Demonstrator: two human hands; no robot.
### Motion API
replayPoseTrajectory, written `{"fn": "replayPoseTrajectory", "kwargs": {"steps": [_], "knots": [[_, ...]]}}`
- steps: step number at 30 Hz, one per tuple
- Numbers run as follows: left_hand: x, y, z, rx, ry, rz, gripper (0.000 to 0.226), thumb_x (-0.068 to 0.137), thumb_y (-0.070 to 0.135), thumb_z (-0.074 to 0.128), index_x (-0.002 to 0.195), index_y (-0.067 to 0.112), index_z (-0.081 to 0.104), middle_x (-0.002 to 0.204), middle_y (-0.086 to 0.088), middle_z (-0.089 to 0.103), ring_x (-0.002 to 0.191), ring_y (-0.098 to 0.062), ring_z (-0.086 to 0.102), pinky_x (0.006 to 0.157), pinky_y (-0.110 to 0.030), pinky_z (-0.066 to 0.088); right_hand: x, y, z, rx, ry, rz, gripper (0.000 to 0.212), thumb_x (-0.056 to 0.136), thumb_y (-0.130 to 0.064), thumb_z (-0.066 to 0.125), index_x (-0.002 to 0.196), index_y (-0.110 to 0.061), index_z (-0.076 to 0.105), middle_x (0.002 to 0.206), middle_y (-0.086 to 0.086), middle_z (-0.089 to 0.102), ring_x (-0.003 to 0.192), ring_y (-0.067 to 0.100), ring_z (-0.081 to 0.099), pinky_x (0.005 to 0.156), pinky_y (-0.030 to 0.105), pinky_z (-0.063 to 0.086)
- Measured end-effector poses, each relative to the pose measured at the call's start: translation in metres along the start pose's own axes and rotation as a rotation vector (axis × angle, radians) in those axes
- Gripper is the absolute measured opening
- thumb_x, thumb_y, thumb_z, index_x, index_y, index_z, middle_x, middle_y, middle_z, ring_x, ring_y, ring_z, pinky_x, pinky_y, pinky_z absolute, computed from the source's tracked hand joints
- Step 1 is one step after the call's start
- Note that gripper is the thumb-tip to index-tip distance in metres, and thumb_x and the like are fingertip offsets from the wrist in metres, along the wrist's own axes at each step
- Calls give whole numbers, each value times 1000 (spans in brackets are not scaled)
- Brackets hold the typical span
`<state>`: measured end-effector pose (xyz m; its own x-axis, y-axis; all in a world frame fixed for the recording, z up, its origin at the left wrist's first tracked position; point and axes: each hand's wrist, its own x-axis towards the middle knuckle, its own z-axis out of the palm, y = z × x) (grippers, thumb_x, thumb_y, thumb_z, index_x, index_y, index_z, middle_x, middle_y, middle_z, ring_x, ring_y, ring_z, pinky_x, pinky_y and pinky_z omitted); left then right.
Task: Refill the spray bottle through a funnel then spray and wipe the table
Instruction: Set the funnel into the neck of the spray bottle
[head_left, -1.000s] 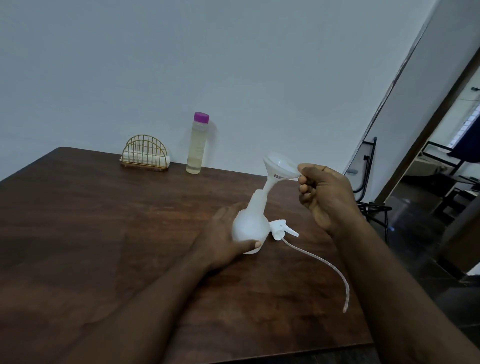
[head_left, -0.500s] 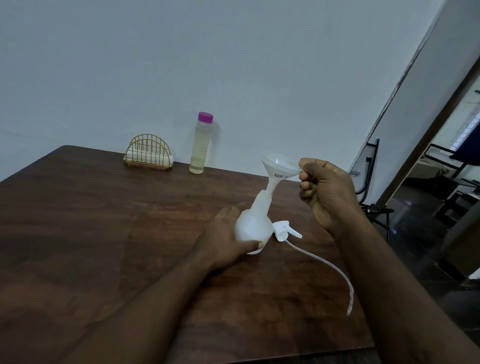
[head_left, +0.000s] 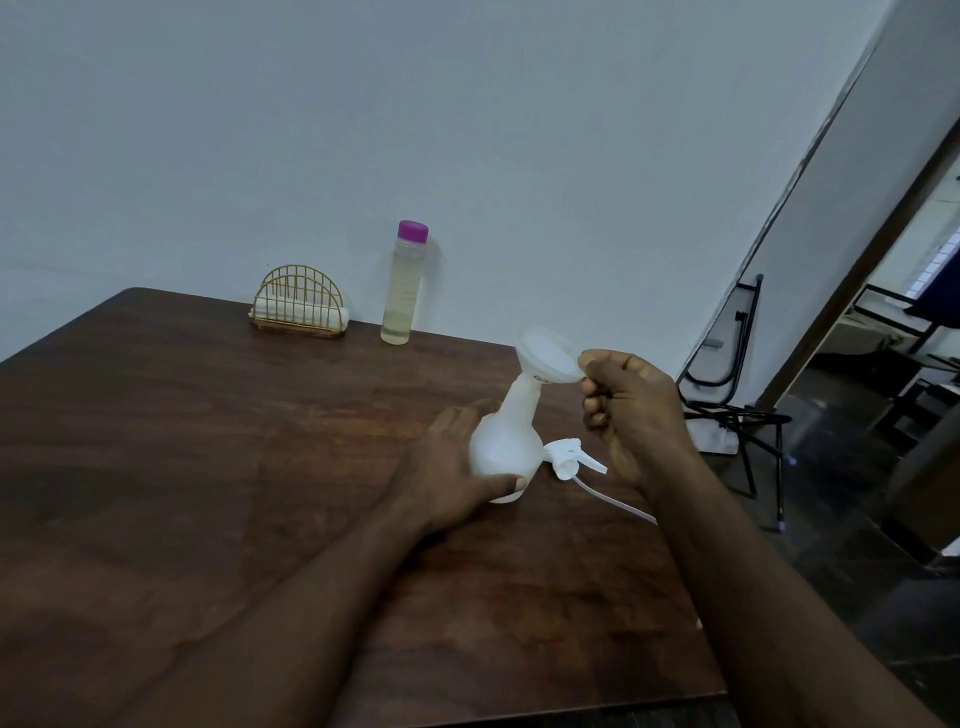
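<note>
Holds the white spray bottle (head_left: 506, 447) upright on the counter (head_left: 208, 441) toward its right edge, left hand (head_left: 447, 467) wrapped round the belly, thumb curled under the base. Pinches the rim of the funnel (head_left: 548, 356) with the right hand (head_left: 634, 410), fingers curled tight, stem down in the bottle's neck and bowl tipped. Leaves the loose trigger head (head_left: 569, 454) and its tube (head_left: 613, 501) lying just right of the bottle, with the purple-capped refill bottle (head_left: 400, 291) and gold wire holder (head_left: 298, 301) standing along the far edge.
</note>
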<state>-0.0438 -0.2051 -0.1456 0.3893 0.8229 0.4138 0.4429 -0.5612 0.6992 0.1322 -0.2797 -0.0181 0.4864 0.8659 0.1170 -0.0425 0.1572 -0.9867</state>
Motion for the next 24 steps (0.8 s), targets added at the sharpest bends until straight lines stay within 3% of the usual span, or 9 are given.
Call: {"fn": "replayPoseTrajectory", "kwargs": {"steps": [6, 11, 15, 19, 22, 24], "knots": [[0, 0, 1, 2, -8, 1, 99, 64, 72, 75, 148, 42, 34, 143, 11, 49, 120, -10, 50, 94, -33, 46, 2, -5, 2, -31, -4, -37, 5, 98, -14, 71, 100, -10, 70, 62, 1, 62, 47, 8, 50, 45, 20, 39], [0, 1, 0, -23, -1, 2, 98, 62, 73, 75, 147, 45, 34, 141, 14, 49, 120, -8, 49, 96, -35, 46, -5, 1, 4, 4, 6, -37, 40, 99, -50, 68, 106, -11, 67, 67, 1, 65, 52, 12, 55, 49, 23, 41], [0, 0, 0, -33, -4, 5, 96, 62, 73, 74, 145, 47, 34, 140, 15, 49, 120, -7, 49, 96, -34, 46, -12, 14, -1, 11, 63, -52, 56, 99, -64, 56, 109, -11, 69, 80, 1, 69, 59, 14, 62, 51, 24, 45], [0, -1, 0, -27, -2, 1, 97, 62, 74, 75, 145, 45, 35, 139, 15, 50, 119, -7, 50, 96, -34, 47, -16, 26, -2, 11, 86, -136, 45, 96, -57, 67, 120, -19, 66, 115, 9, 73, 79, 14, 71, 59, 26, 51], [-1, 0, 0, -39, 3, 10, 95, 62, 74, 75, 144, 47, 36, 137, 16, 51, 115, -5, 50, 93, -32, 47, -19, 31, 1, -154, 22, -326, 72, 78, -58, 78, 142, -36, 53, 127, -11, 66, 108, 7, 71, 78, 23, 58], [-1, 1, -1, -42, 2, 14, 94, 63, 74, 75, 144, 46, 36, 138, 16, 51, 117, -6, 50, 95, -34, 47, -20, 32, 5, -306, -12, -416, 79, 72, -60, 81, 144, -47, 50, 134, -18, 60, 118, 2, 65, 90, 20, 56]]}}
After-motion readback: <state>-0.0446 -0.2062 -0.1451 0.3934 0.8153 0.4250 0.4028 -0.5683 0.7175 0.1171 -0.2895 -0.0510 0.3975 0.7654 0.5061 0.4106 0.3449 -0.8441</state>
